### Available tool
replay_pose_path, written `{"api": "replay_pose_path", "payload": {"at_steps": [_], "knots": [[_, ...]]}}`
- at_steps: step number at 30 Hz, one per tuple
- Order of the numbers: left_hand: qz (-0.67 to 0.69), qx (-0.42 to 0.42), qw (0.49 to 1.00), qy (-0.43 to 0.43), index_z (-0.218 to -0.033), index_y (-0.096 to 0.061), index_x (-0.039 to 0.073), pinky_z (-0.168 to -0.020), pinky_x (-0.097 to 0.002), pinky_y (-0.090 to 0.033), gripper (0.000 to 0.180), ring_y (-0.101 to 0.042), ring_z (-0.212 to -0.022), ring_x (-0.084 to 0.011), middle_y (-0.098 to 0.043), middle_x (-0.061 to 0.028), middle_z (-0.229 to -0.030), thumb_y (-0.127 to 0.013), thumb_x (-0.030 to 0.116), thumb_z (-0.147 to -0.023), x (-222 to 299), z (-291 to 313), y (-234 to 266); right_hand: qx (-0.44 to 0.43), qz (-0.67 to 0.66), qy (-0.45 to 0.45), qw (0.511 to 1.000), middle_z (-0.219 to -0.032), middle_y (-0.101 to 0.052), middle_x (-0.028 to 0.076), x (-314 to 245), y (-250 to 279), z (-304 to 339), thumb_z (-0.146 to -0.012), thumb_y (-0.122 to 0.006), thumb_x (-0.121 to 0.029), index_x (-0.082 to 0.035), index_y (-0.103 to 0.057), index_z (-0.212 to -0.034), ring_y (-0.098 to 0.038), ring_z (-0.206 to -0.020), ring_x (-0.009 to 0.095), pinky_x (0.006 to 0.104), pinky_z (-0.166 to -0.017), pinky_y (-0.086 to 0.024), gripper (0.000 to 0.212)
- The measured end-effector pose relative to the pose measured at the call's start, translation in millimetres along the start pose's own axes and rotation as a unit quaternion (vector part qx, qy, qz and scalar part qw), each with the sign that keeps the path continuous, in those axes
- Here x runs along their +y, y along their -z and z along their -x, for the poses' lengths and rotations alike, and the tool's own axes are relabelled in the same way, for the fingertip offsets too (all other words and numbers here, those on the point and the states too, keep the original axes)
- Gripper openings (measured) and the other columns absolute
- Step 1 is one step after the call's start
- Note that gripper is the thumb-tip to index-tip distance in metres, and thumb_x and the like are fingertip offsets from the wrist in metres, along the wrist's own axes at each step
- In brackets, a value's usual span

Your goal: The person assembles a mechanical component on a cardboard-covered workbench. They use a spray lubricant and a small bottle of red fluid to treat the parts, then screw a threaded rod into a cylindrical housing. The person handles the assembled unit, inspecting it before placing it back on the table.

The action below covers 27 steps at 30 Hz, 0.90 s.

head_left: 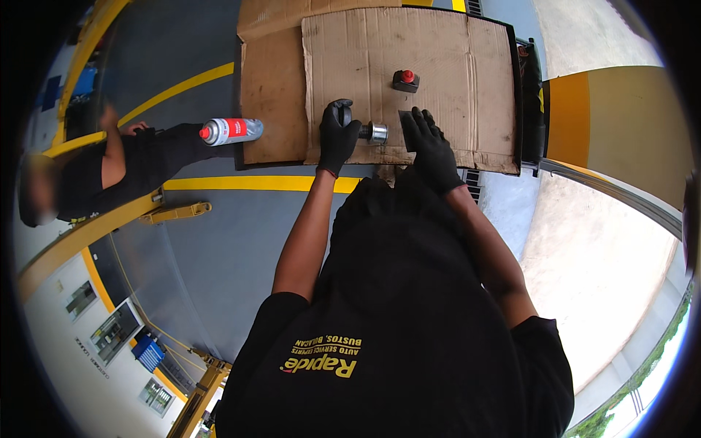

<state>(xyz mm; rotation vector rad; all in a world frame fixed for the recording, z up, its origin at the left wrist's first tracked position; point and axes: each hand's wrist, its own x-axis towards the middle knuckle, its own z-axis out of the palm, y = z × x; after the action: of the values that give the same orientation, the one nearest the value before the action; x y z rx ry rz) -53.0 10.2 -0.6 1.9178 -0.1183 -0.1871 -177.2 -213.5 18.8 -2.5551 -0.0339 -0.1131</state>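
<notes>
My left hand, in a black glove, has its fingers curled at the dark ribbed stem of a shiny silver metal cylinder. The cylinder lies sideways, its bright end toward my right hand. A dark flat sheet, which looks like sandpaper, is under the fingers of my black-gloved right hand. That thumb is hidden, and a gap separates the sheet from the cylinder. Beyond both hands a small dark container with a red cap rests on the cardboard.
A spray can with a red cap appears at the cardboard's left edge. Another person in dark clothes is at the left. A yellow metal arm lies low over the grey floor. A yellow-banded pillar stands right.
</notes>
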Motion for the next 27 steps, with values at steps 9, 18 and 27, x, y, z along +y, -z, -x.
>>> {"api": "replay_pose_path", "payload": {"at_steps": [9, 18, 27], "knots": [[0.004, -0.004, 0.998, 0.059, -0.122, -0.066, 0.004, -0.092, -0.035, -0.054, 0.043, -0.066, -0.1, -0.0204, -0.068, -0.0106, -0.109, -0.076, 0.011, -0.081, -10, -17, -8, -0.108, 0.092, 0.068, 0.988, -0.161, -0.044, 0.024, -26, -33, -14, -0.097, -0.06, -0.014, -0.002, -0.037, -0.16, -0.043, -0.151, 0.042, 0.0537, -0.114, -0.045, 0.069], [0.043, 0.103, 0.992, 0.061, -0.125, -0.064, 0.002, -0.101, -0.0377, -0.051, 0.043, -0.065, -0.11, -0.0252, -0.066, -0.0132, -0.118, -0.074, 0.009, -0.084, -18, -7, -20, -0.149, 0.15, -0.006, 0.977, -0.164, -0.042, 0.024, 42, 52, -12, -0.093, -0.067, -0.015, -0.003, -0.041, -0.158, -0.043, -0.151, 0.042, 0.0578, -0.117, -0.042, 0.071], [0.06, 0.093, 0.994, 0.026, -0.114, -0.066, 0.0, -0.085, -0.038, -0.053, 0.036, -0.065, -0.094, -0.0217, -0.068, -0.0117, -0.103, -0.068, 0.033, -0.099, 1, -12, -15, -0.101, -0.652, -0.426, 0.619, -0.121, -0.069, 0.029, 57, 24, -89, -0.104, -0.065, -0.051, 0.008, -0.056, -0.138, -0.071, -0.106, 0.041, 0.0443, -0.094, -0.06, 0.069]]}}
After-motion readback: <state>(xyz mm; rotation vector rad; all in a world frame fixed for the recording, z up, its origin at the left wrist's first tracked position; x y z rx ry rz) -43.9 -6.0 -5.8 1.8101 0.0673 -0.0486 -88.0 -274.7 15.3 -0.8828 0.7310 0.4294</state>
